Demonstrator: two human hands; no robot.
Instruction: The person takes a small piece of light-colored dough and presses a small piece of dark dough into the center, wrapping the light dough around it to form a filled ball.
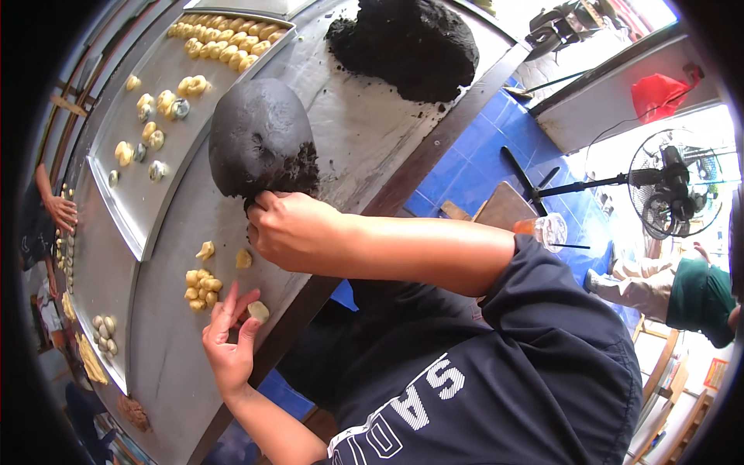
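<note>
My right hand [291, 232] is closed on the lower edge of a big smooth black dough lump [260, 136], pinching at its rough, torn side. My left hand [231, 341] is lower on the metal table, a small pale yellow dough piece [258, 311] between its thumb and fingertips, the other fingers extended. Just beyond those fingers sits a cluster of small yellow dough balls [203, 289]. Two loose yellow bits, one near the cluster [205, 249] and one below my right wrist [243, 258], lie apart from it.
A crumbly black dough mass [407, 50] covers the table's far end. Metal trays [116, 205] hold rows of yellow balls [225, 37] and some marbled grey ones [156, 170]. Another person's hand [60, 211] is at the far left. A standing fan [670, 182] and a person in green [697, 298] are at right.
</note>
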